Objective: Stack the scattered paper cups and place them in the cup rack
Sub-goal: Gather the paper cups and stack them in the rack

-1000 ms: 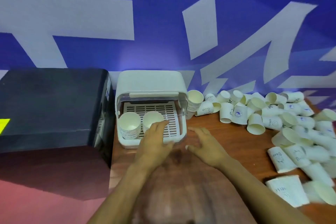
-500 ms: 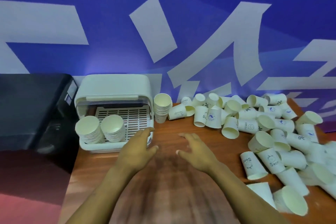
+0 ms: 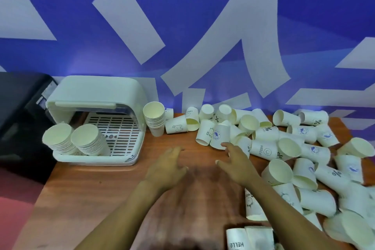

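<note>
A white cup rack [image 3: 97,156] with a raised lid stands at the table's left. Two leaning stacks of paper cups [image 3: 85,140] lie inside it. One more upright cup stack [image 3: 154,119] stands just right of the rack. Several loose white paper cups [image 3: 263,148] lie scattered over the right half of the table. My left hand [image 3: 166,166] hovers over bare wood with relaxed fingers, holding nothing. My right hand [image 3: 237,163] reaches with spread fingers, its fingertips close to an upside-down cup [image 3: 220,135] at the pile's edge.
The wooden table [image 3: 97,193] ends at the left, by a black box [image 3: 18,111]. A blue wall with white shapes rises right behind the cups. More cups lie at the bottom right, near my right forearm.
My view has swung to the right, so the rack sits further left. Both hands have left the rack's front and moved right toward the loose cups.
</note>
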### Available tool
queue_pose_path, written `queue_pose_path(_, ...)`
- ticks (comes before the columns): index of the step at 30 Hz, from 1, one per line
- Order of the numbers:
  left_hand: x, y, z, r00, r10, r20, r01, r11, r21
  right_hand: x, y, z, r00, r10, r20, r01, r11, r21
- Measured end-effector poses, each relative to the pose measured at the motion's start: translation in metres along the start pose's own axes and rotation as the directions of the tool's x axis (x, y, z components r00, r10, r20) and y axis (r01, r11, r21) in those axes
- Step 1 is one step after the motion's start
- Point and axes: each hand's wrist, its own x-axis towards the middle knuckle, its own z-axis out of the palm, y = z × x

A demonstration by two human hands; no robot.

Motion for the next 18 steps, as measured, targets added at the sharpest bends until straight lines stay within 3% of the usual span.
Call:
queue_pose_path(11, 0.099, 0.029, 0.024, 0.999, -0.029, 0.028, 0.029, 1.0, -0.006, 0.063, 0.014, -0.001, 0.997, 0.076, -0.025, -0.073, 0.992, 0.106)
queue_pose_path(18, 0.158, 0.027, 0.042, 0.987, -0.159, 0.038, 0.159, 0.987, -0.01, 0.09, 0.023, 0.008, 0.982, 0.163, -0.095, -0.158, 0.986, 0.061)
